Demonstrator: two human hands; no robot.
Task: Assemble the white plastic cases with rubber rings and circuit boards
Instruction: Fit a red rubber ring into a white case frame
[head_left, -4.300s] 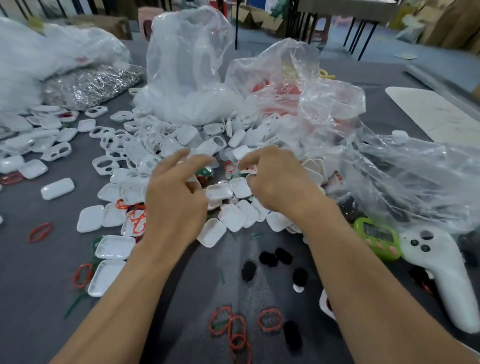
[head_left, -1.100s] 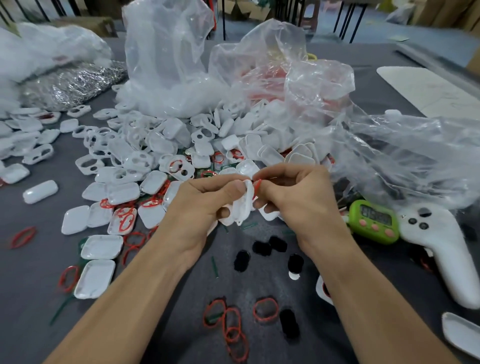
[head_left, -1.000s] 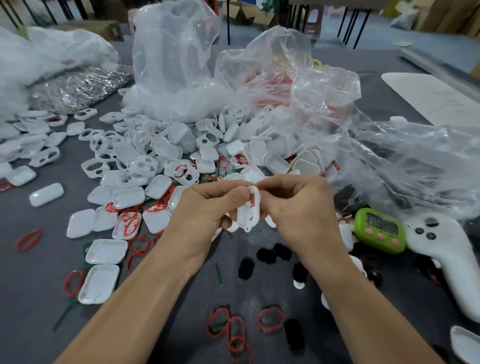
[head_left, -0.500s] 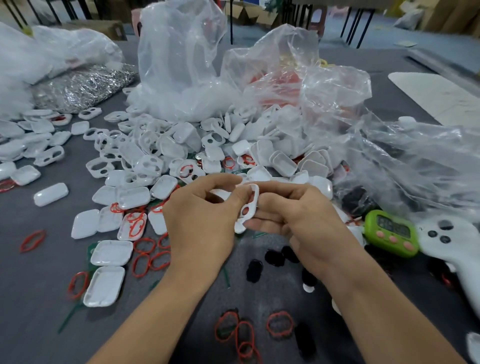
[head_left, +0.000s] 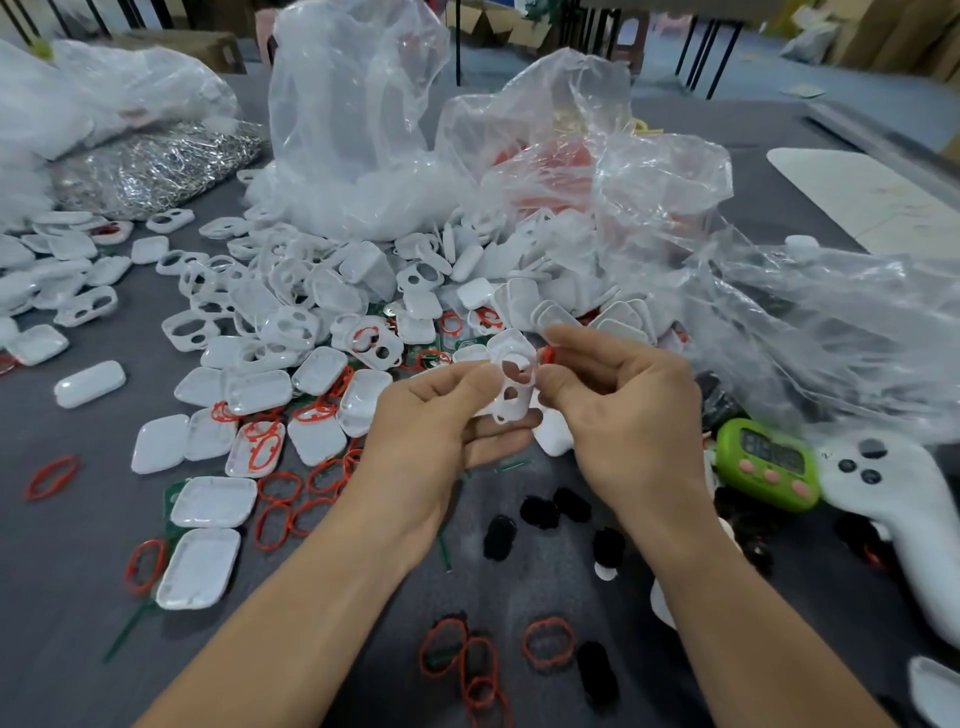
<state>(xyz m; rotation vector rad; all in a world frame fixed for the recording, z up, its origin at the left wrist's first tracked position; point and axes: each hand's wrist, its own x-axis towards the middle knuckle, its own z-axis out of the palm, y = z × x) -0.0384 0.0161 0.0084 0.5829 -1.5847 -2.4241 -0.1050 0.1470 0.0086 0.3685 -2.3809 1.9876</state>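
Observation:
Between both hands, above the table's middle, I hold a white case half (head_left: 511, 389) with two round holes, tilted on edge. My left hand (head_left: 431, 431) pinches its left edge with thumb and forefinger. My right hand (head_left: 618, 415) pinches a red rubber ring (head_left: 546, 355) against the case's right edge. A large heap of white case halves (head_left: 332, 296) lies behind the hands. Loose red rubber rings (head_left: 467, 660) lie on the grey table near me. Green circuit boards (head_left: 470, 344) peek out among the pile.
Clear plastic bags (head_left: 363, 130) rise behind the heap and spread to the right. A green timer (head_left: 769, 462) and a white controller (head_left: 904, 514) sit at the right. Black rubber pads (head_left: 540, 512) lie under my wrists. A bag of metal clips (head_left: 156, 166) sits far left.
Both hands rose from the pile with one case half and a red ring. Over the last second the case has been turned so its two holes face me.

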